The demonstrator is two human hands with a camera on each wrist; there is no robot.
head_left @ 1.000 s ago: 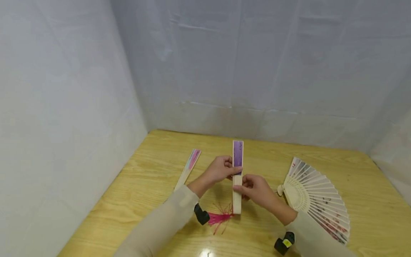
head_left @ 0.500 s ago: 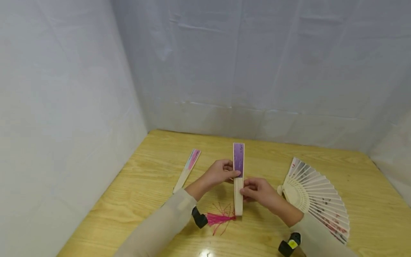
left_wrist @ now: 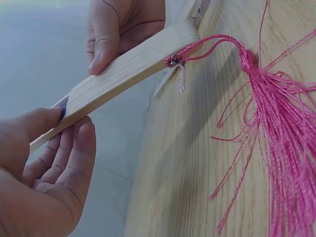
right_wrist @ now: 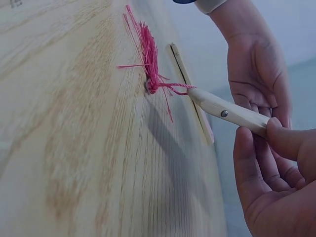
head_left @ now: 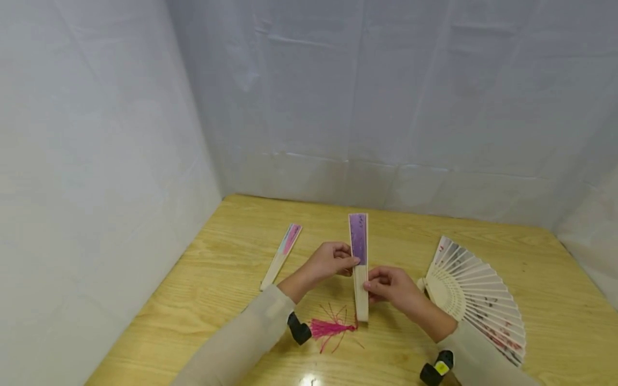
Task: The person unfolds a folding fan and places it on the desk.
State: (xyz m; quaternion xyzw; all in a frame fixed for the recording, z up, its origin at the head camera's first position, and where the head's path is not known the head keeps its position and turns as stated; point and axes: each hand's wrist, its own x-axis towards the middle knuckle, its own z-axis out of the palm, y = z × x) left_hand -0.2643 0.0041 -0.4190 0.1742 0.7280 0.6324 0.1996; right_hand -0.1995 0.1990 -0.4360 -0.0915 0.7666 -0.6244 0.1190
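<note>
Between both hands a folded purple hand fan (head_left: 359,241) is held above the table, its purple end pointing away and its pale wooden ribs (left_wrist: 133,59) toward the person. The left hand (head_left: 333,259) pinches it near where purple meets wood, thumb on top and fingers beneath. Lower down, the right hand (head_left: 393,289) pinches the wooden part from the right side; in the right wrist view its thumb and fingers take the fan close behind a metal rivet (right_wrist: 224,113). A pink tassel (head_left: 330,328) hangs from the rivet end by a cord and lies on the table.
A second folded fan (head_left: 281,257), pink and pale blue at its tip, lies left of the left forearm. On the right a spread white fan (head_left: 478,300) with a floral print lies partly under the right sleeve. White sheeting (head_left: 338,107) rises behind the wooden table (head_left: 193,300).
The purple fan has dropped slightly toward the person and tilted a little. The right hand has shifted right, its thumb moving from the fan's face to its edge. The other fans stay put.
</note>
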